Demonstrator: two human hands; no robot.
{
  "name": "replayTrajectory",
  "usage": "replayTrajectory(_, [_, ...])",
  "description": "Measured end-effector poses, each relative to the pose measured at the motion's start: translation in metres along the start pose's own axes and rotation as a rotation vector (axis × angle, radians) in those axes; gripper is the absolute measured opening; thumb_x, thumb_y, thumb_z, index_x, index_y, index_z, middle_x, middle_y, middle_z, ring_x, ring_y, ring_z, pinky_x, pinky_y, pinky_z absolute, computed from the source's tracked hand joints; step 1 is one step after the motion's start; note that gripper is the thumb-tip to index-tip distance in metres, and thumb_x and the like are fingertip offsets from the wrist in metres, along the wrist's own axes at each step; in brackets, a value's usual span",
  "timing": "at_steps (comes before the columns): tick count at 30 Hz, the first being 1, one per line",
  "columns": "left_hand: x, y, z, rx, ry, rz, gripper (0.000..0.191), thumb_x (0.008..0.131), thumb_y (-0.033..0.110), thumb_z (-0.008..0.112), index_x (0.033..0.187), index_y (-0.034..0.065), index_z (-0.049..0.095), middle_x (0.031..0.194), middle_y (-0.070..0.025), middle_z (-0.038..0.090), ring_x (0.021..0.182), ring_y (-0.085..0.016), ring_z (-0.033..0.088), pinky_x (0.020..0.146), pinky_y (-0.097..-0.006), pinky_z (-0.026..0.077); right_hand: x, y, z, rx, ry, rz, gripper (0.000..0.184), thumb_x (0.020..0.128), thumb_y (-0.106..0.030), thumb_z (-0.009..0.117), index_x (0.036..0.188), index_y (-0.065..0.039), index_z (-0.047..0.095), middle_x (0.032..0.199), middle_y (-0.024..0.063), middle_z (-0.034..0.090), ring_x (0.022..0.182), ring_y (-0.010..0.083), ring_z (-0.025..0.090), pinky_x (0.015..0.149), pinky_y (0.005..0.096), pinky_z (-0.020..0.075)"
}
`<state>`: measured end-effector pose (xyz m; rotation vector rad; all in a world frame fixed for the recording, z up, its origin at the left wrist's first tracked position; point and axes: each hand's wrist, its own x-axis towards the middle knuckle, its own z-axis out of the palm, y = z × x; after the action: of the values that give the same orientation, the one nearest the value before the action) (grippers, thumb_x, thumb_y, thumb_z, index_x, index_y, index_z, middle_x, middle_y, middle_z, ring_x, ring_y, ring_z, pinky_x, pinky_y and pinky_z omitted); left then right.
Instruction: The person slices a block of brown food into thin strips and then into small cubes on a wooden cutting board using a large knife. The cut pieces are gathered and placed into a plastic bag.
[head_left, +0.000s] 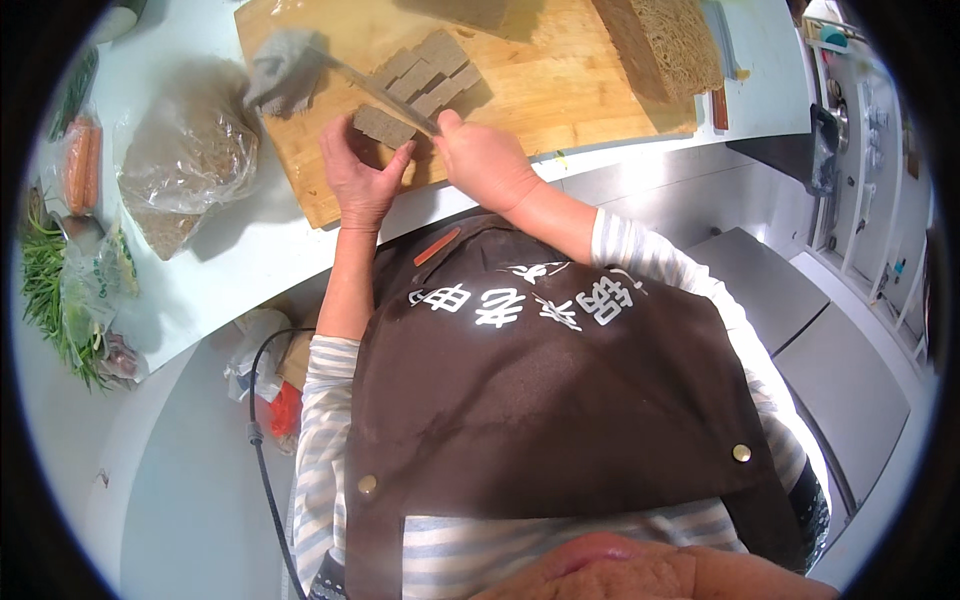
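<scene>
On a wooden cutting board (540, 105), my left hand (364, 176) holds a small greyish-brown food block (384, 127) between thumb and fingers. My right hand (484, 157) grips the handle end of a knife (375, 91), whose blade slants to the upper left between that block and a group of cut blocks (431, 71). Several of these blocks lie in staggered rows just beyond the blade. A grey cloth (285, 71) rests at the board's left edge, by the knife's far end. The knife's handle is mostly hidden in my fist.
Left of the board are a clear plastic bag of brown food (191, 150), packed sausages (81, 165) and bagged green vegetables (60, 285). A noodle-like stack (675, 45) sits on the board's right side. The white counter's edge (247, 296) runs before me; a black cable (259, 450) hangs below.
</scene>
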<state>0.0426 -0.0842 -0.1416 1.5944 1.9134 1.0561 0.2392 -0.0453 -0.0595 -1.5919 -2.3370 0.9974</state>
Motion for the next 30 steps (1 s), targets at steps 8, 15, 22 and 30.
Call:
replayTrajectory(8, [0.035, 0.033, -0.022, 0.106, -0.222, 0.126, 0.116, 0.062, 0.031, 0.099, 0.157, 0.006, 0.036, 0.14, -0.0214, 0.052, 0.126, -0.04, 0.051, 0.109, -0.0478, 0.045, -0.062, 0.019, -0.03, 0.363, 0.319, 0.027, 0.021, 0.098, -0.015, 0.071, 0.109, 0.003, 0.066, 0.092, 0.0193, 0.077, 0.071, 0.0317, 0.074, 0.064, 0.041, 0.0565])
replayTrajectory(15, [0.073, 0.056, -0.016, 0.291, -0.486, 0.154, 0.131, 0.06, 0.034, 0.1, 0.166, 0.0198, 0.025, 0.148, -0.0252, 0.048, 0.131, -0.046, 0.046, 0.115, -0.0525, 0.04, -0.091, 0.058, -0.043, 0.922, 0.252, 0.764, 0.024, 0.1, -0.018, 0.07, 0.113, 0.001, 0.061, 0.068, 0.0041, 0.06, 0.049, 0.0115, 0.053, 0.045, 0.0312, 0.0433])
replayTrajectory(22, [0.096, 0.081, -0.008, 0.44, -0.667, 0.076, 0.131, 0.061, 0.036, 0.099, 0.167, 0.0282, 0.024, 0.147, -0.0238, 0.049, 0.127, -0.046, 0.05, 0.111, -0.0518, 0.046, -0.087, 0.078, -0.003, 1.079, 0.143, 0.776, 0.022, 0.102, -0.016, 0.069, 0.113, -0.002, 0.057, 0.064, 0.0008, 0.053, 0.043, 0.0095, 0.045, 0.04, 0.0286, 0.0383])
replayTrajectory(30, [0.11, 0.088, 0.003, 0.525, -0.705, 0.008, 0.127, 0.061, 0.031, 0.098, 0.166, 0.0332, 0.026, 0.138, -0.0219, 0.05, 0.122, -0.046, 0.052, 0.108, -0.0508, 0.049, -0.048, 0.06, 0.012, 1.099, -0.01, 0.695, 0.028, 0.101, -0.02, 0.068, 0.117, 0.001, 0.056, 0.064, 0.0021, 0.055, 0.045, 0.0106, 0.05, 0.042, 0.03, 0.0419])
